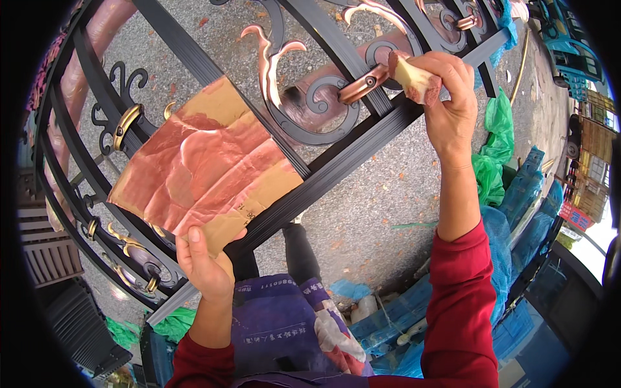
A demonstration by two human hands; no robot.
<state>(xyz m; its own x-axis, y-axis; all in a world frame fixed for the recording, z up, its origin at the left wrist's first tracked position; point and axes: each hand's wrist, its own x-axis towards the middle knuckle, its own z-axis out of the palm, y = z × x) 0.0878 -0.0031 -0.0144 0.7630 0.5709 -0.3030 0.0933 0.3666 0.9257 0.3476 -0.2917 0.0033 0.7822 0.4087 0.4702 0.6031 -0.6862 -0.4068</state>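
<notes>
Copper paint covers most of the cardboard (204,165) that my left hand (206,262) pinches by its lower edge, thumb on top, fingers shut behind it, left of centre in the frame. The sheet is light and creased, so I judge it bends easily and wants a grip near an edge, clear of any paint that may be wet. It lies against the black iron gate (336,165), behind a scroll. My right hand (446,97), at upper right, is closed around a sponge (414,77), yellowish with reddish stain, its tip touching a copper collar (362,84) on the gate. The sponge looks soft and squashy; I would hold it lightly at the back so the front end dabs. Gravel ground (388,207) shows below the bars.
</notes>
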